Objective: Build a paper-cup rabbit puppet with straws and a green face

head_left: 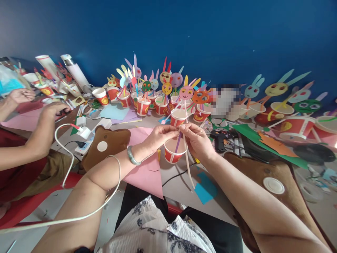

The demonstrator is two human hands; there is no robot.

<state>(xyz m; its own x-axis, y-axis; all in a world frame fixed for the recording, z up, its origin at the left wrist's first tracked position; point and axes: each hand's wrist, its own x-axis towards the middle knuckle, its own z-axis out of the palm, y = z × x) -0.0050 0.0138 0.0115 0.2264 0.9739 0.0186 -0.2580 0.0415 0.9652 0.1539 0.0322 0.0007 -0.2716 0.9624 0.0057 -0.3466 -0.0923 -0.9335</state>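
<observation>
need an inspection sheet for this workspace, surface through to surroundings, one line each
surface: grey table, partly covered by pink paper
job's things: paper cup, with a purple strip reaching into it
clutter: blue paper scrap, green sheet, rabbit-eared paper figures
hands: left hand and right hand close together, both pinching at the purple strip's upper end
cables: white cable across the left arm; black cable near the paper cup
surroundings: blue wall at the back; a co-worker's hand at far left
</observation>
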